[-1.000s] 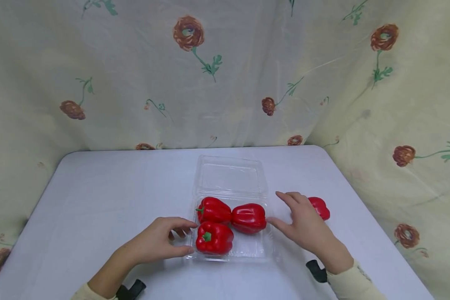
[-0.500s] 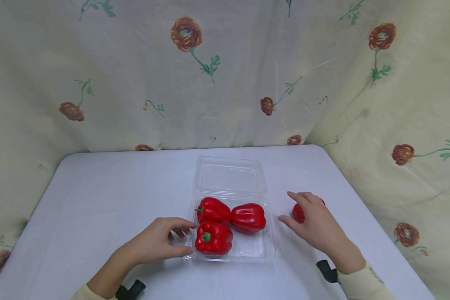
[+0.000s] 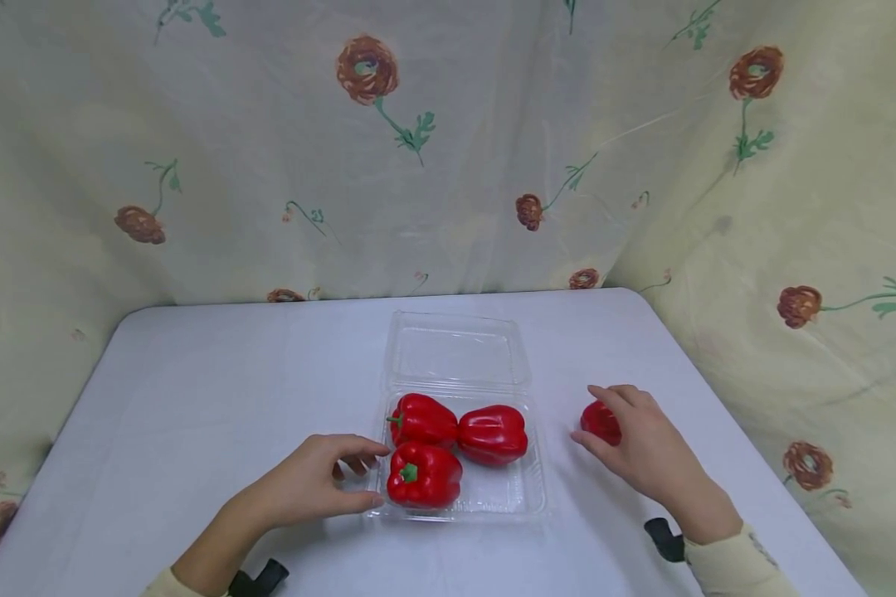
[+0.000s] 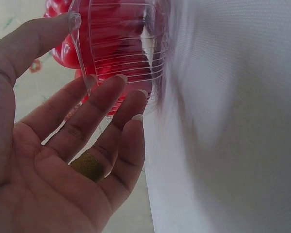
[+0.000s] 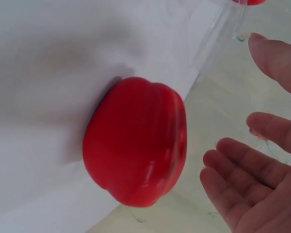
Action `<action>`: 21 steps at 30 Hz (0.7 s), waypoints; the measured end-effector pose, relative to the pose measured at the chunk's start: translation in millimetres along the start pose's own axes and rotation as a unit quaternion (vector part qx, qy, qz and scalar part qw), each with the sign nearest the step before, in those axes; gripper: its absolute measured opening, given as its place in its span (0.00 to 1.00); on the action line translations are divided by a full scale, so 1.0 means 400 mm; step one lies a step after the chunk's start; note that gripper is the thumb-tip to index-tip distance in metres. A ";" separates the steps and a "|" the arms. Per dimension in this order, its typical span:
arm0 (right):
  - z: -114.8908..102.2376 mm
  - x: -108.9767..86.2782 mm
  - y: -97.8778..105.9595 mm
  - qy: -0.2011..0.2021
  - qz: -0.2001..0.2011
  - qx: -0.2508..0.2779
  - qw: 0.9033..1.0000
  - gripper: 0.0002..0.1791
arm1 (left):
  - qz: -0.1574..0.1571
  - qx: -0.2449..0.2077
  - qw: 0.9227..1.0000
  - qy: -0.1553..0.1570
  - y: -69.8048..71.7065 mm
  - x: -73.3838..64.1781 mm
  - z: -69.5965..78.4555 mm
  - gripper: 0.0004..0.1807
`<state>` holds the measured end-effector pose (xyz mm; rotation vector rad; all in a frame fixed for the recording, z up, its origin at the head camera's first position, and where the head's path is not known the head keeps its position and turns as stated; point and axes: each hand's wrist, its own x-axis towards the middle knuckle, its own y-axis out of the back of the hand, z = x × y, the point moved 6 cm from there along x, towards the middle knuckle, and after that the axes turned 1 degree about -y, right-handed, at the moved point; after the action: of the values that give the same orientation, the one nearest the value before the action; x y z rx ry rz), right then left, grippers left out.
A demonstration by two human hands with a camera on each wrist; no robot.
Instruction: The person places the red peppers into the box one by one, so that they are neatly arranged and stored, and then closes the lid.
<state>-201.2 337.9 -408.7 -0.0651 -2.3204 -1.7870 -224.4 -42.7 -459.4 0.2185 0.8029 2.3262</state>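
Three red bell peppers lie in the base of a clear plastic clamshell container (image 3: 504,496), whose lid (image 3: 454,352) is folded back. One bell pepper (image 3: 424,421) is at the back left, another bell pepper (image 3: 493,434) to its right, and the third bell pepper (image 3: 427,481) in front. My left hand (image 3: 314,482) touches the container's left side, thumb tip at the rim and relaxed fingertips along the ribbed wall (image 4: 126,63). On the table to the right is a fourth bell pepper (image 5: 136,141). My right hand (image 3: 645,439) hovers over it with fingers spread, apart from it in the right wrist view.
The white table (image 3: 231,373) has rounded back corners. A pale curtain (image 3: 463,224) with brown flowers hangs behind it and along the right side. Black straps (image 3: 261,578) show at both wrists.
My right hand has moved right, from the container's right edge to over the loose pepper. My left hand has stayed at the container's left side.
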 end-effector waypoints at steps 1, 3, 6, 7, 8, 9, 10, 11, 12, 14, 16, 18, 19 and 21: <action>0.004 -0.001 -0.001 0.000 0.001 0.000 1.000 0.37 | 0.000 0.000 1.000 0.001 0.000 -0.001 -0.001 0.30; 0.013 -0.002 -0.002 -0.003 0.001 -0.003 1.000 0.38 | 0.001 0.002 1.000 0.001 -0.001 -0.001 -0.002 0.30; 0.026 -0.002 -0.005 -0.008 -0.003 -0.008 1.000 0.38 | 0.001 0.003 1.000 0.001 -0.001 -0.001 -0.001 0.30; 0.030 -0.002 -0.007 -0.010 -0.005 -0.009 1.000 0.38 | 0.001 0.002 1.000 0.001 -0.001 -0.001 -0.001 0.29; 0.035 -0.002 -0.008 -0.012 -0.007 -0.010 1.000 0.38 | 0.001 0.002 1.000 -0.001 -0.001 -0.001 0.000 0.29; 0.039 -0.002 -0.009 -0.014 -0.009 -0.012 1.000 0.39 | 0.001 0.001 1.000 -0.002 -0.001 -0.001 0.000 0.29; 0.043 -0.002 -0.011 -0.015 -0.011 -0.013 1.000 0.39 | 0.001 0.000 1.000 -0.003 -0.001 -0.001 0.001 0.29; 0.047 -0.002 -0.012 -0.016 -0.013 -0.014 1.000 0.39 | 0.002 0.001 1.000 -0.004 -0.001 -0.001 0.001 0.29; 0.051 -0.002 -0.013 -0.018 -0.014 -0.015 1.000 0.39 | 0.003 0.003 1.000 -0.004 -0.002 -0.001 0.001 0.29; 0.059 -0.003 -0.015 -0.022 -0.017 -0.017 0.999 0.39 | 0.006 0.005 1.000 -0.003 -0.003 -0.001 -0.001 0.29; 0.064 -0.003 -0.017 -0.023 -0.018 -0.017 0.999 0.40 | 0.008 0.007 1.000 -0.003 -0.003 0.000 -0.002 0.29; 0.068 -0.004 -0.019 -0.025 -0.020 -0.015 0.999 0.41 | 0.009 0.007 1.000 -0.003 -0.004 -0.001 -0.005 0.29; 0.070 -0.005 -0.020 -0.026 -0.020 -0.014 0.999 0.41 | 0.009 0.005 1.000 -0.004 -0.004 -0.001 -0.006 0.29; 0.072 -0.006 -0.020 -0.024 -0.019 -0.011 0.999 0.41 | 0.008 0.003 1.000 -0.005 -0.005 -0.001 -0.007 0.28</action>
<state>-204.3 363.8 -424.0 -0.0691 -2.3504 -1.8486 -224.1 -43.1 -462.9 0.2396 0.8066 2.3360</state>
